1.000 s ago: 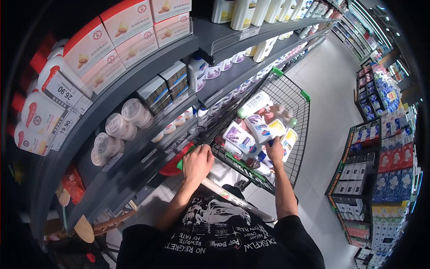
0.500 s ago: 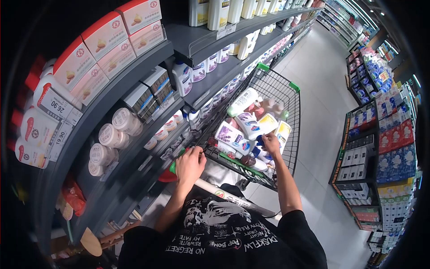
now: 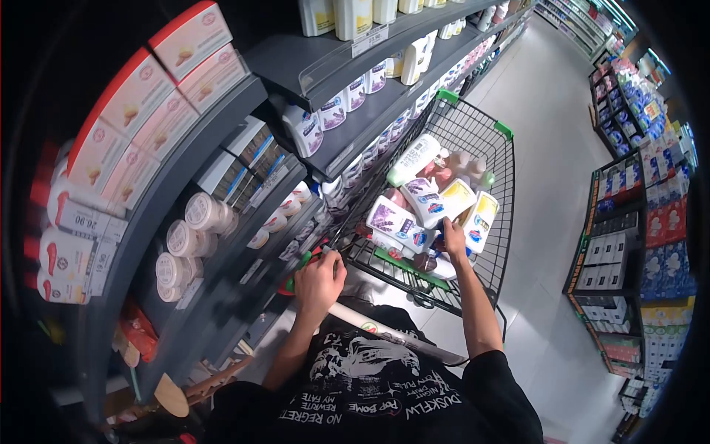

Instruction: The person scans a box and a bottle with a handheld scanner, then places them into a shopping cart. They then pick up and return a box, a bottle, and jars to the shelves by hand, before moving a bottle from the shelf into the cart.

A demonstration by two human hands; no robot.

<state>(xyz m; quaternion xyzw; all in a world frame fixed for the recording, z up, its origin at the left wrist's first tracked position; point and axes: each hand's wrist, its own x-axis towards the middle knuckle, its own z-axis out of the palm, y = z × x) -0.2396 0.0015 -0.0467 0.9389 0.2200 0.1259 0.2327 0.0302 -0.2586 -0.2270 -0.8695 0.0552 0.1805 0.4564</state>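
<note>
A wire shopping cart (image 3: 504, 170) with green corners stands ahead of me, holding several bottles. My right hand (image 3: 454, 238) reaches into it, its fingers closed at the near end of a white bottle with a yellow label (image 3: 457, 197). Beside that bottle lie white bottles with purple flower labels (image 3: 392, 222) and another yellow-labelled bottle (image 3: 482, 220). A white and pale green bottle (image 3: 414, 159) lies at the far side of the pile. My left hand (image 3: 321, 281) is over the left end of the cart's handle (image 3: 355, 320), fingers curled; what they hold is hidden.
Store shelves (image 3: 288, 70) run along the left, with boxes (image 3: 144, 89), round jars (image 3: 174, 270) and bottles (image 3: 303, 132). On the right, across the tiled aisle (image 3: 543, 222), stands a display of packages (image 3: 610, 259).
My view has shifted, so the cart appears slightly lower and further right. The bottles in the cart have moved a little, and my right hand stays by the yellow-labelled bottle.
</note>
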